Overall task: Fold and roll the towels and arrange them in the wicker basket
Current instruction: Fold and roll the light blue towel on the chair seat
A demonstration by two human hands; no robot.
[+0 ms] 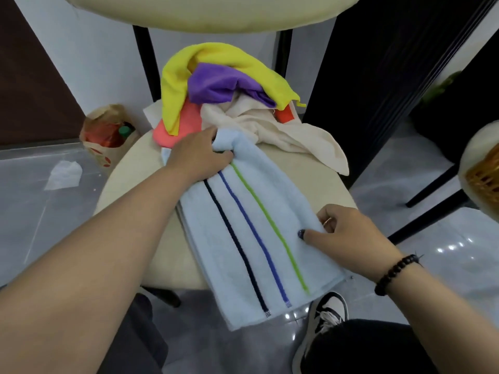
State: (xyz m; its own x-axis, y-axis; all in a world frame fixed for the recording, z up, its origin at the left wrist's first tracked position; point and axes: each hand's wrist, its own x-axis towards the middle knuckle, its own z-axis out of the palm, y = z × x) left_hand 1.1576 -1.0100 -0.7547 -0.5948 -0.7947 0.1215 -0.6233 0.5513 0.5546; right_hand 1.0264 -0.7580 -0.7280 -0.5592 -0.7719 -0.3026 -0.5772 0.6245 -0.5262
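Your right hand (348, 233) pinches striped towel (251, 225) edge | your left hand (199, 155) grips its bunched far end | on cushion (129, 168).

I see even, fairly bright indoor light with soft shadows and small glare spots on the glossy floor (448, 249). Wide-angle bending curves the edges, and the whole frame looks slightly soft, perhaps compression.

A round cream cushioned chair seat (297, 171) on black metal legs is seen at centre. A crumpled brown paper bag (104, 130), holding red packaging and a green-capped bottle, is set on the glossy grey tiled floor (445, 244) to the left. A black-and-white sneaker (328, 314) is seen below.
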